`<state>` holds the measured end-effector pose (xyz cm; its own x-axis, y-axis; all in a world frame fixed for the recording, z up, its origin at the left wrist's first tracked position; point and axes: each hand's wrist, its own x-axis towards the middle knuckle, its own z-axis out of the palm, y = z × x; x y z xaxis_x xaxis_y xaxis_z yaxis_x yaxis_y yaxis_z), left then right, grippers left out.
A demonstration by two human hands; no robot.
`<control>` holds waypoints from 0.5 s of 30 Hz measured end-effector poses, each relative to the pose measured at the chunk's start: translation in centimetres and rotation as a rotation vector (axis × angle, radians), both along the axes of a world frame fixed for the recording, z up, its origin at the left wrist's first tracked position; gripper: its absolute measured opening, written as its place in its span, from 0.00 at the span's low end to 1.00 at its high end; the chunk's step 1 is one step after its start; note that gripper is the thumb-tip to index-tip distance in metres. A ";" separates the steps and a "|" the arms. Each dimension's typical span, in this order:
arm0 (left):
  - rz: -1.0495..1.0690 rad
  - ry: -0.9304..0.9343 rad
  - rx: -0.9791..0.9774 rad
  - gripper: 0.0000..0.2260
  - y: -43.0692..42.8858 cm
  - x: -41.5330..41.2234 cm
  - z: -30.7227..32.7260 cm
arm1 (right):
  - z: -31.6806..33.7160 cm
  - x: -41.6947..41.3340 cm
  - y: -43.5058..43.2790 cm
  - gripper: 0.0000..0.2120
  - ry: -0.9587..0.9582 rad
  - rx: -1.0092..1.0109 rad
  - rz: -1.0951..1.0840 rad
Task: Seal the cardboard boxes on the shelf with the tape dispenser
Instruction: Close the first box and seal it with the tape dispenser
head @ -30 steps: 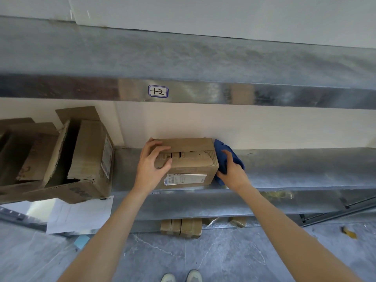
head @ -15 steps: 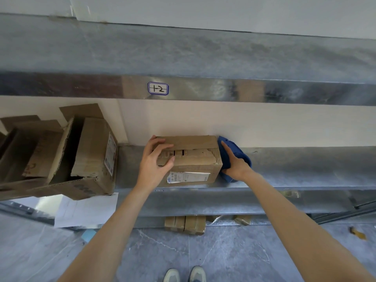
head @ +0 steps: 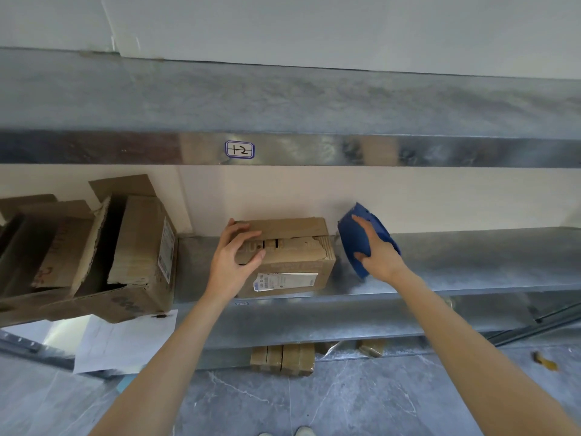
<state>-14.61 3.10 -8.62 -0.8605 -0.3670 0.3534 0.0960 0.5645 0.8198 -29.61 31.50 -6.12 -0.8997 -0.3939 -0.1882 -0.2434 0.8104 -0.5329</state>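
Gripping the box [head: 292, 265] at its top left corner, the left hand [head: 234, 256] curls its fingers over the rear flap and sets the thumb against the front flap. The box sits on the shelf [head: 471, 262] directly under and to the right of this hand. Both flaps are folded down, and the front one has a ragged edge. A white label [head: 284, 281] faces outward on the box front, below the thumb.

The right hand [head: 379, 253] is closed around the blue dispenser [head: 355, 237], fingers wrapped over its far side. The dispenser stands on edge, tilted, to the left of the palm and just beside the right end of the box. Its lower tip is blurred, so contact with the shelf or the box cannot be confirmed.

Well to the left of the left hand, open cartons [head: 138, 247] lie tipped on their sides. A paper sheet [head: 125, 341] hangs below them. Above both hands, the upper shelf edge carries a handwritten tag [head: 239, 150]. Below the forearms, small cartons [head: 283, 358] rest at floor level.
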 end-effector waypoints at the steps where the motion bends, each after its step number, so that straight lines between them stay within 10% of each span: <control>1: -0.002 0.000 0.002 0.14 0.0 0.0 0.1 | 0.9 0.1 0.1 0.34 0.048 -0.018 0.001; 6: -0.018 -0.013 0.006 0.15 0.0 0.1 0.4 | 5.9 1.4 -1.5 0.19 0.369 -0.123 0.117; 15: -0.018 -0.006 -0.010 0.15 -0.8 0.6 0.5 | 7.8 4.0 -8.6 0.24 0.284 -0.058 0.561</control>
